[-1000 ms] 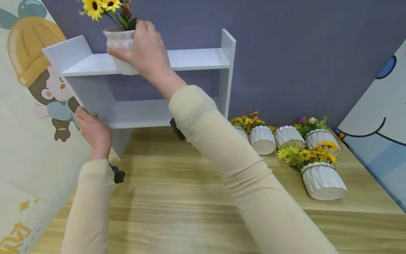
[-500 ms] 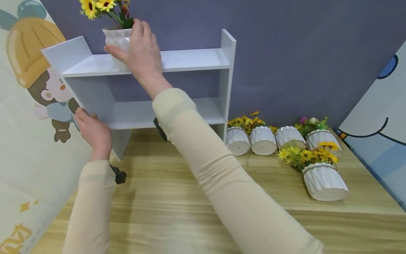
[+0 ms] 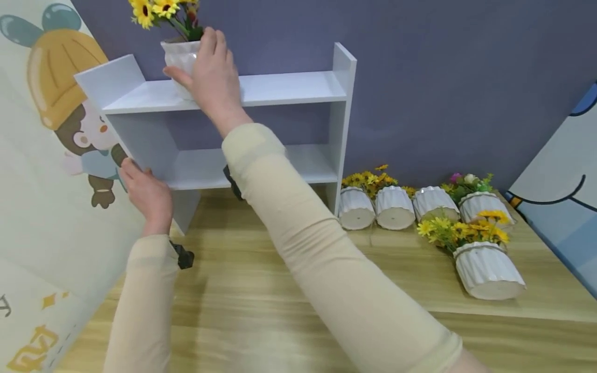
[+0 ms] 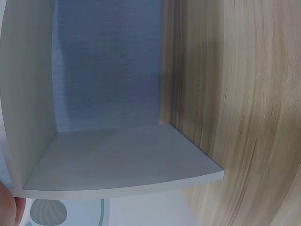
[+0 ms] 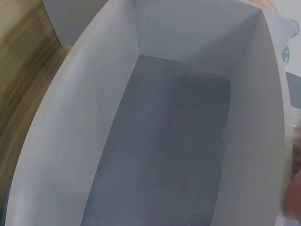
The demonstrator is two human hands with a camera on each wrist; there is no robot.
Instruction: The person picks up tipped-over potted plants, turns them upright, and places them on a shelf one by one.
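One glossy white pot (image 3: 179, 55), ridged, yellow dark-centred flowers (image 3: 144, 14), green leaves (image 3: 195, 34)

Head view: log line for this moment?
right hand grips flower pot at top board, contact unclear; left hand holds side of shelf; five more pots lie on table

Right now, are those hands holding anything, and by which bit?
The right hand grips a white flowerpot of yellow flowers by its side. The left hand grips the white shelf unit by its left side panel, at the front edge.
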